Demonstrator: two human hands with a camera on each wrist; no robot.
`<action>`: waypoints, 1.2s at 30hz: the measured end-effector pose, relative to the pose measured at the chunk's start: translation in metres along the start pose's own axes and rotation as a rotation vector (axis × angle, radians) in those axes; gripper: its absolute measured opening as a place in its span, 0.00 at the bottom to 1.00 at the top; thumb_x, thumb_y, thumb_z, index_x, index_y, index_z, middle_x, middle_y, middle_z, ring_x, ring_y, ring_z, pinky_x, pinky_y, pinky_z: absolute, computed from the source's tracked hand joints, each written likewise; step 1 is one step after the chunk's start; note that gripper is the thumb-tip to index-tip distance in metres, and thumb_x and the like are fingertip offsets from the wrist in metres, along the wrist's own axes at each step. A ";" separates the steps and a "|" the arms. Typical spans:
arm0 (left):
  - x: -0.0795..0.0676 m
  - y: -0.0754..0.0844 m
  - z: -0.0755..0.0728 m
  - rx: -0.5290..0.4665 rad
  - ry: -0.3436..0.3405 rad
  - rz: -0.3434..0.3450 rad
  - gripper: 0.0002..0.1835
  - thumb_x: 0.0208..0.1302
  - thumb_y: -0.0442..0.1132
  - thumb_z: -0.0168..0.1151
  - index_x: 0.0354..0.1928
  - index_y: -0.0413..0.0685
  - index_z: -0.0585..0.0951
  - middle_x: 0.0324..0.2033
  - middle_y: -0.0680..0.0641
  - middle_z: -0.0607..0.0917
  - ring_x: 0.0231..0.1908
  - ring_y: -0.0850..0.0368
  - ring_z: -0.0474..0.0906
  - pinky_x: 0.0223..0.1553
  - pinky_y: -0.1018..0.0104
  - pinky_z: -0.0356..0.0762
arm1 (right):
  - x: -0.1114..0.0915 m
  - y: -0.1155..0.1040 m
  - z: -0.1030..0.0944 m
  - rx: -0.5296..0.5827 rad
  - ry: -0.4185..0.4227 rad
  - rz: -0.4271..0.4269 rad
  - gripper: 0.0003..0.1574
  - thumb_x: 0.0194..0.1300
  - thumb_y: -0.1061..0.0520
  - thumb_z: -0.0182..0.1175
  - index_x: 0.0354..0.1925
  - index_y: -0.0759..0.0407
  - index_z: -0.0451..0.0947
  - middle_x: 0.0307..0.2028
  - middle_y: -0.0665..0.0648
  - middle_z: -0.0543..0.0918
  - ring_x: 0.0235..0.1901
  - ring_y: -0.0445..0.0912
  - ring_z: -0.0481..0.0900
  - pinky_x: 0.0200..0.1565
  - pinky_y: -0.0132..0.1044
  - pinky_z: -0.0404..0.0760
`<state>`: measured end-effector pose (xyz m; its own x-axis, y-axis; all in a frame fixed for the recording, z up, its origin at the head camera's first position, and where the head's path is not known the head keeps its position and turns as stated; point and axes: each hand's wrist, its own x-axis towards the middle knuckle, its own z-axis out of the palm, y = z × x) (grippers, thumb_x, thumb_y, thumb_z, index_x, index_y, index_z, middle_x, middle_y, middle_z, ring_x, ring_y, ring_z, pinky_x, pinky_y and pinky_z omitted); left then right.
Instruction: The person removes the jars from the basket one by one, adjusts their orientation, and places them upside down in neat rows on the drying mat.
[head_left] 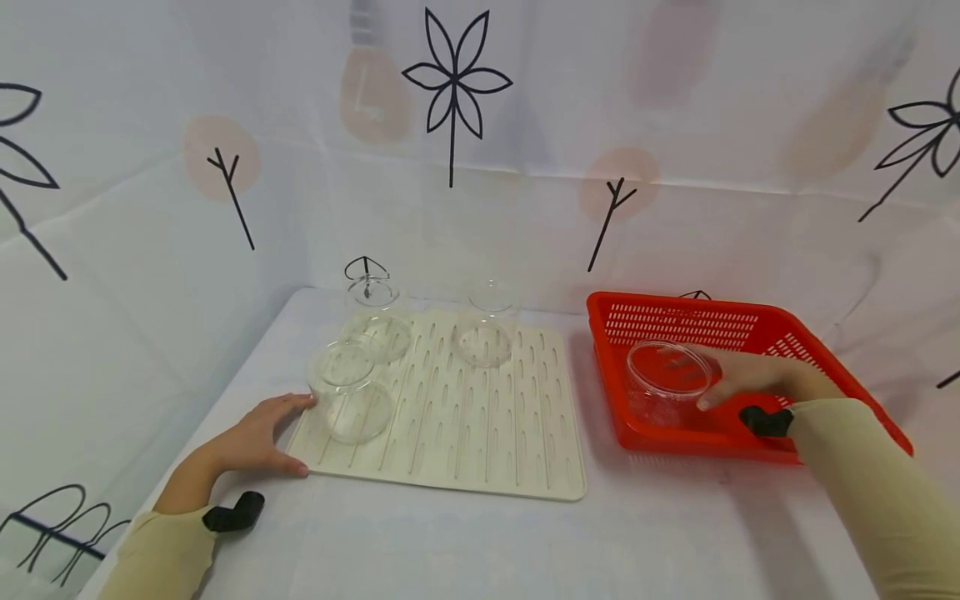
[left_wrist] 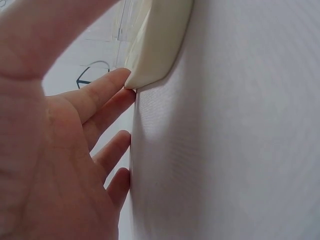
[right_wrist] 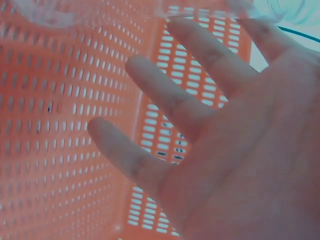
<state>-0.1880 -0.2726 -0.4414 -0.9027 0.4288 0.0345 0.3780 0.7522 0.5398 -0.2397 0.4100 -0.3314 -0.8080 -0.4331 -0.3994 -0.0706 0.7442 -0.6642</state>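
Observation:
Inside the red basket [head_left: 750,312] is a clear round container [head_left: 667,408]. My right hand [head_left: 738,375] reaches in beside it, with the thumb near its right side and fingers seen through and behind its rim. In the right wrist view the right hand's fingers [right_wrist: 165,95] are spread and mostly straight, and the container's clear edge [right_wrist: 55,12] crosses the top. Resting at the left edge of a cream ridged mat [head_left: 450,442], my left hand [head_left: 255,437] has relaxed fingers; one fingertip touches the mat's corner [left_wrist: 155,60].
Three clear cylindrical containers stand on the mat: one front left [head_left: 352,408], one behind it [head_left: 381,321], one back centre [head_left: 483,333]. A white cloth covers the table [head_left: 450,550]. A patterned white curtain [head_left: 525,217] closes off the back and left.

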 end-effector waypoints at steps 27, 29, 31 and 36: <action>-0.001 0.003 -0.002 0.015 -0.002 -0.002 0.55 0.33 0.59 0.77 0.62 0.35 0.66 0.61 0.31 0.65 0.60 0.31 0.55 0.56 0.34 0.53 | -0.004 -0.036 0.005 0.060 0.222 -0.105 0.53 0.53 0.52 0.67 0.69 0.54 0.48 0.63 0.67 0.58 0.60 0.64 0.54 0.41 0.51 0.79; -0.001 0.003 -0.002 0.011 -0.004 -0.007 0.55 0.33 0.59 0.77 0.62 0.35 0.66 0.61 0.31 0.65 0.60 0.31 0.54 0.56 0.34 0.53 | -0.005 -0.040 0.005 0.050 0.237 -0.085 0.55 0.53 0.50 0.67 0.70 0.53 0.46 0.64 0.67 0.57 0.60 0.65 0.54 0.42 0.52 0.79; -0.001 0.004 -0.002 0.009 -0.006 -0.010 0.55 0.33 0.59 0.77 0.62 0.36 0.65 0.61 0.31 0.65 0.61 0.31 0.54 0.56 0.33 0.53 | -0.006 -0.043 0.006 0.038 0.250 -0.073 0.57 0.53 0.49 0.67 0.71 0.53 0.44 0.64 0.67 0.56 0.60 0.66 0.53 0.42 0.54 0.78; -0.001 0.004 -0.001 0.015 -0.005 -0.013 0.55 0.32 0.59 0.77 0.62 0.36 0.66 0.61 0.31 0.65 0.60 0.31 0.55 0.56 0.33 0.53 | -0.007 -0.050 0.009 0.006 0.270 -0.097 0.58 0.54 0.48 0.66 0.71 0.54 0.42 0.64 0.67 0.57 0.60 0.67 0.53 0.44 0.56 0.76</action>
<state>-0.1859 -0.2708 -0.4387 -0.9065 0.4216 0.0235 0.3696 0.7652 0.5271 -0.2251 0.3717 -0.3009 -0.9244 -0.3499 -0.1518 -0.1517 0.7025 -0.6953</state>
